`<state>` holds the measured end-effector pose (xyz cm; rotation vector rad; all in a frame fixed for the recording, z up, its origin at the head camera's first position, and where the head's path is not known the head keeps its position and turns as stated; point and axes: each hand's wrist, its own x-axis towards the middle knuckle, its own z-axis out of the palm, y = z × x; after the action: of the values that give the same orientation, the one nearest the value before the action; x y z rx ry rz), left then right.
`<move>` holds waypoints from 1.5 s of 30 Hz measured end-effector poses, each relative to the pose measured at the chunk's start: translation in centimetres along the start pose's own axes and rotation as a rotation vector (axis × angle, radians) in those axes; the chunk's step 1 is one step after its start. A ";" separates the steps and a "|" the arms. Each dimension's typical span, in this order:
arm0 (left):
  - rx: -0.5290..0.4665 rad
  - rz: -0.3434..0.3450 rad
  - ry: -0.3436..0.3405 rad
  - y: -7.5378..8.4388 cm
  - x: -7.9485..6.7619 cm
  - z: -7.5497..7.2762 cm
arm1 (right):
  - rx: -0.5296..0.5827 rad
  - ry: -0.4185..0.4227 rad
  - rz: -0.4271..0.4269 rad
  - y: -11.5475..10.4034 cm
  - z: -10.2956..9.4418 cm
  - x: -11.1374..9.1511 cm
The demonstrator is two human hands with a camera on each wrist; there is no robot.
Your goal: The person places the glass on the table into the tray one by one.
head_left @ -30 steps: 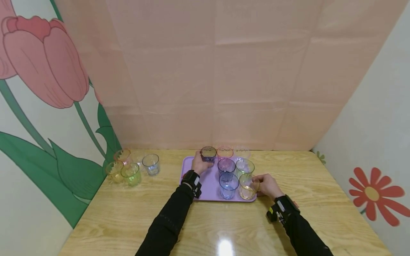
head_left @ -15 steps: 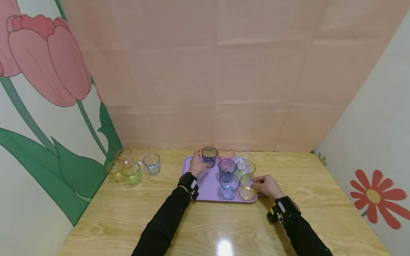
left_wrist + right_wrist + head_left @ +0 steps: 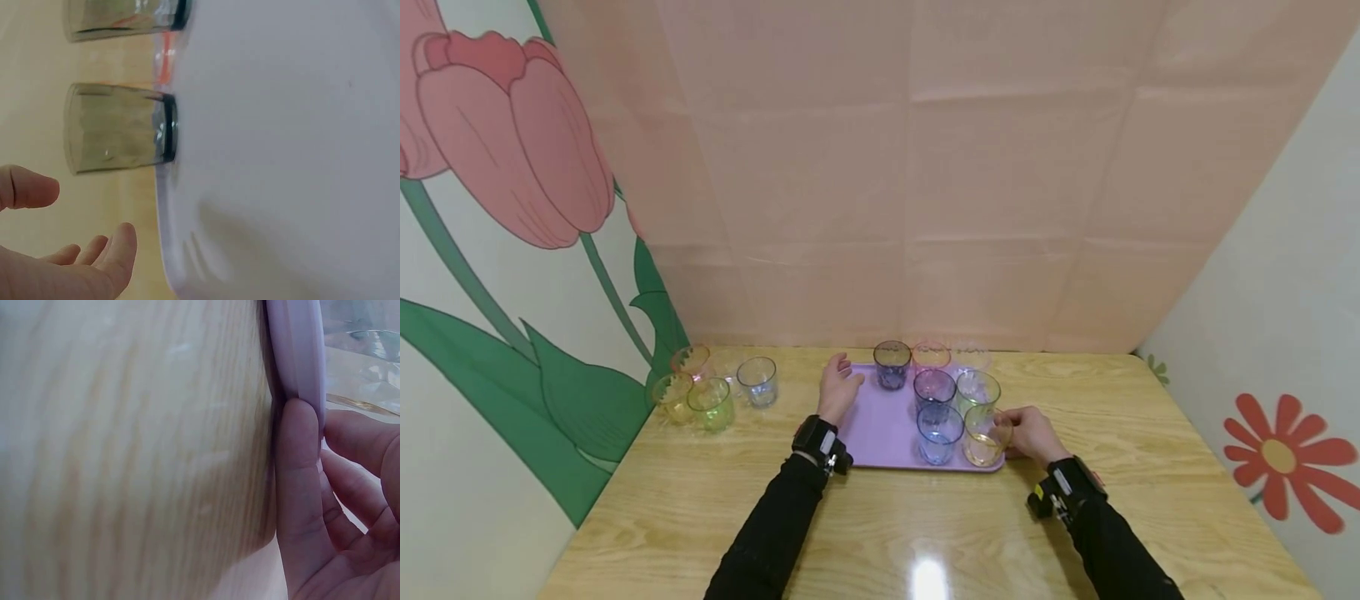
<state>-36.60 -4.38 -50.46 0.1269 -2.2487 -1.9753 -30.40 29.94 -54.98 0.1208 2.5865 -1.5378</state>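
A lilac tray (image 3: 876,433) lies on the table with several tinted drinking glasses upright on it. At its back left stands a dark grey glass (image 3: 892,371); my left hand (image 3: 838,390) is beside it, apart from it, with fingers loosely spread and holding nothing. In the left wrist view the grey glass (image 3: 122,129) shows a gap from the thumb and fingertips. My right hand (image 3: 1028,433) pinches the tray's right edge (image 3: 306,356), next to the yellow glass (image 3: 987,442). A blue glass (image 3: 939,442), a purple glass (image 3: 934,392), a green glass (image 3: 977,390) and a pink glass (image 3: 932,356) stand nearby.
Left on the wooden table (image 3: 700,492) stands a group of glasses, among them a green glass (image 3: 711,406), a yellow glass (image 3: 673,398) and a pale blue glass (image 3: 758,383). A peach sheet (image 3: 910,208) hangs behind the table's back edge.
My left hand has let go of the dark grey glass and moved left, away from it. The glass stands on the tray. My right hand has stayed at the tray's edge.
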 end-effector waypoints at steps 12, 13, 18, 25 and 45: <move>-0.221 -0.037 0.150 0.0 -0.6 -3.5 | 0.000 0.000 0.016 0.1 -0.1 0.0; -0.248 -0.040 0.165 -0.1 -0.7 -3.8 | -0.001 -0.003 0.011 0.0 -0.1 0.0; -0.321 -0.025 0.215 -0.2 -1.3 -4.9 | -0.016 -0.007 0.014 0.1 0.0 0.0; -0.291 0.008 0.335 -0.2 -2.0 -6.1 | -0.021 -0.008 0.010 0.0 0.0 0.0; -0.017 0.042 0.638 -1.1 -2.2 -8.8 | 0.015 -0.017 0.006 -0.3 -0.1 -0.2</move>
<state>-33.00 -12.82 -50.60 0.6055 -1.7968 -1.6201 -30.30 29.87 -54.62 0.1161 2.5602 -1.5499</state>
